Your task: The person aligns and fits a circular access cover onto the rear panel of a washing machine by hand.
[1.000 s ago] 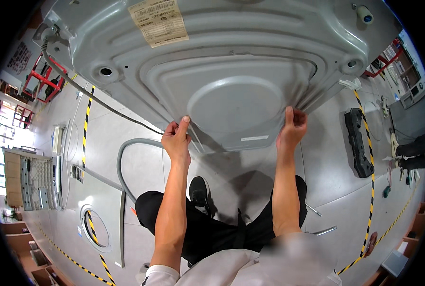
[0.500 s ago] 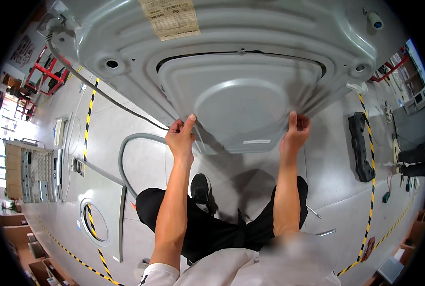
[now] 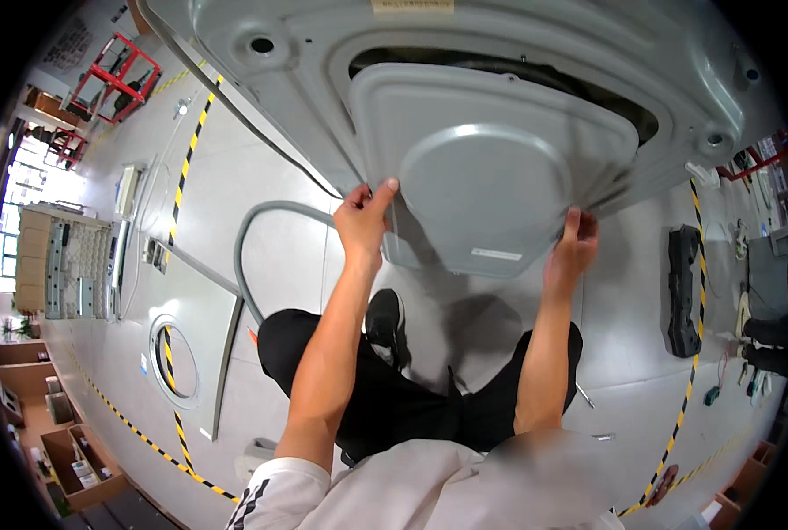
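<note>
A rounded grey metal cover panel (image 3: 491,115) with a raised circular ridge hangs at the underside of a large grey appliance body (image 3: 588,40). A wide dark gap shows along the panel's top edge. My left hand (image 3: 366,216) grips the panel's left edge, thumb on its face and fingers curled at the edge. My right hand (image 3: 572,238) holds the right edge likewise, lower down than the panel's middle. A thin grey cord (image 3: 261,132) runs down beside the body to near my left hand.
A grey hose (image 3: 239,247) loops by my left knee. A panel with a round hole (image 3: 217,362) lies left, past it a dismantled part (image 3: 71,265) and red trolley (image 3: 114,75). A black bar (image 3: 683,291) lies right, near a person's dark legs (image 3: 769,331). Cardboard boxes (image 3: 63,459) sit lower left.
The panel has come away from the body at the top, widening the dark slot. Both hands have moved rightward with it, and the whole view has shifted.
</note>
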Demonstrator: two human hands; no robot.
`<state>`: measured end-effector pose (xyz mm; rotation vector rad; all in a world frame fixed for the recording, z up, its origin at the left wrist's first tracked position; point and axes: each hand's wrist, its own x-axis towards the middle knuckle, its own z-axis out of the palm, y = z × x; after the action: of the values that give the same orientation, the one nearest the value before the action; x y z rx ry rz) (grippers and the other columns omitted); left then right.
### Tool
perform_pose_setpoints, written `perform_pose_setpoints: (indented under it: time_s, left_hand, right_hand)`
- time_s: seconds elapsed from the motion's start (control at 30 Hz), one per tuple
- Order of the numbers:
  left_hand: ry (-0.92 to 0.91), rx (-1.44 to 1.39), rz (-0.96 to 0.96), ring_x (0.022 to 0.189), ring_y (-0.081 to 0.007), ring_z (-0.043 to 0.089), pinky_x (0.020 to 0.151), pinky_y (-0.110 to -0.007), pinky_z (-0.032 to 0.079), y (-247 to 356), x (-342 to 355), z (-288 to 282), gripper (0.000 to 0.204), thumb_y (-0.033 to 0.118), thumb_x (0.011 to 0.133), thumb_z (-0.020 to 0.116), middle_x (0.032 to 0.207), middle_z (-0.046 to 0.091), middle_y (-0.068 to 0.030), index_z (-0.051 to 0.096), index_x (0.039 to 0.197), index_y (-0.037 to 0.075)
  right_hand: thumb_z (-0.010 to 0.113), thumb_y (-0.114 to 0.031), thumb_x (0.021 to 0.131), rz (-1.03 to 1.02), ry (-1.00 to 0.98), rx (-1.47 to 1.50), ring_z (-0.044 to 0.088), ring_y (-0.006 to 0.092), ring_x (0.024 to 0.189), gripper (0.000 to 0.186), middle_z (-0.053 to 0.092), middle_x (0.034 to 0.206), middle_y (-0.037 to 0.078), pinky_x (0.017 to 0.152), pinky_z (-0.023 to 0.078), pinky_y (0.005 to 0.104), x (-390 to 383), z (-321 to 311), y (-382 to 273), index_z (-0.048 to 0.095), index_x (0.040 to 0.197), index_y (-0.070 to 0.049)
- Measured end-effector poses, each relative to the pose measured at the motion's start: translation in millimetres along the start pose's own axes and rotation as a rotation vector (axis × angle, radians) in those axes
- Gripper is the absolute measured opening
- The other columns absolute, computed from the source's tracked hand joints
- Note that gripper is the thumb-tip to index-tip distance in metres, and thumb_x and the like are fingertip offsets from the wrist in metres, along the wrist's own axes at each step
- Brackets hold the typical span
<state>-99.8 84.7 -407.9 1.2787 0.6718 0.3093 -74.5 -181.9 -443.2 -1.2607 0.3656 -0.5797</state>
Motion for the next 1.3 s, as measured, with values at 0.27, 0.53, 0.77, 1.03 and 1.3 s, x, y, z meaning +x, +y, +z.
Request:
perform_pose_setpoints:
  time_s: [0.27, 0.53, 0.77, 1.03, 1.3]
  left_hand:
    - [-0.032, -0.039, -0.033, 0.053, -0.0059, 0.034, 0.043, -0.023, 0.028, 0, 0, -9, 0.043, 0.022, 0.07, 0.079, 0.065, 0.04, 0.0032, 0.057, 0.093, -0.007]
    - [-0.123, 0.026, -0.071, 0.051, -0.0053, 0.032, 0.044, -0.022, 0.027, 4, -8, -3, 0.045, 0.023, 0.071, 0.078, 0.063, 0.041, 0.0031, 0.057, 0.096, -0.009]
    - [-0.283, 0.186, -0.04, 0.05, -0.0034, 0.037, 0.045, -0.021, 0.028, 14, -21, 16, 0.037, 0.029, 0.065, 0.081, 0.061, 0.047, 0.0052, 0.065, 0.08, -0.002]
    - [-0.499, 0.323, 0.08, 0.052, -0.002, 0.037, 0.044, -0.02, 0.027, 21, -47, 42, 0.03, 0.029, 0.073, 0.076, 0.061, 0.048, 0.0069, 0.068, 0.082, 0.002]
    - [-0.532, 0.205, -0.08, 0.049, -0.0006, 0.03, 0.042, -0.019, 0.022, 10, -51, 53, 0.023, 0.021, 0.075, 0.074, 0.057, 0.038, 0.0097, 0.067, 0.086, 0.001]
  right_hand:
    - [0.06, -0.013, 0.088, -0.111, -0.175, -0.017, 0.047, 0.0043, 0.074, 0.012, 0.056, 0.078, -0.003, 0.071, 0.036, 0.0179, -14, -34, 2, 0.057, 0.084, -0.002]
    - [0.057, -0.016, 0.09, -0.137, -0.254, 0.066, 0.049, 0.0074, 0.086, 0.017, 0.057, 0.097, 0.0, 0.078, 0.038, 0.0215, -25, -52, -20, 0.055, 0.1, -0.001]
    - [0.055, -0.019, 0.091, -0.105, -0.11, 0.045, 0.052, 0.0108, 0.09, 0.022, 0.058, 0.1, 0.005, 0.082, 0.041, 0.0248, -28, -82, -28, 0.053, 0.103, 0.0]
    - [0.048, -0.031, 0.094, -0.098, 0.205, -0.022, 0.055, 0.0185, 0.096, 0.038, 0.057, 0.106, 0.01, 0.084, 0.045, 0.0314, -52, -104, -44, 0.051, 0.109, 0.004]
    - [0.059, -0.03, 0.088, -0.166, 0.235, 0.072, 0.055, 0.0135, 0.081, 0.032, 0.059, 0.09, 0.006, 0.072, 0.046, 0.0279, -59, -142, -49, 0.055, 0.089, 0.002]
